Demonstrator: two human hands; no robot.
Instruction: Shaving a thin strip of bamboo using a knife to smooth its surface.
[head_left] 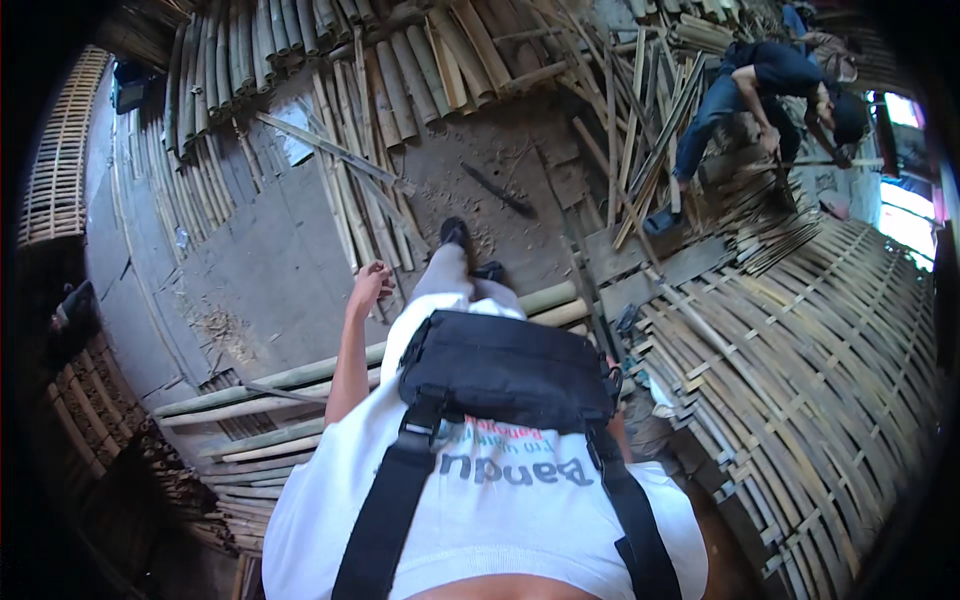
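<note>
My left hand (pixel 372 284) hangs beside my left leg with its fingers loosely bent and partly apart, and nothing shows in it. Just beyond it lie the near ends of long split bamboo strips (pixel 345 180) on the floor. A black chest pouch (pixel 508 368) covers the middle of my body. Only a narrow bit of my right arm (pixel 616 428) shows at the pouch's right side; the right hand is hidden. Farther ahead, a long dark blade-like tool (pixel 497 190) rests on the floor among shavings.
A large woven bamboo panel (pixel 800 350) spreads along the right. At the upper right a co-worker (pixel 770 100) bends over thin bamboo strips (pixel 770 230). Bamboo poles (pixel 225 60) are stacked at the back. Several more poles (pixel 270 400) lie to my left, and loose strips (pixel 610 120) lean beyond.
</note>
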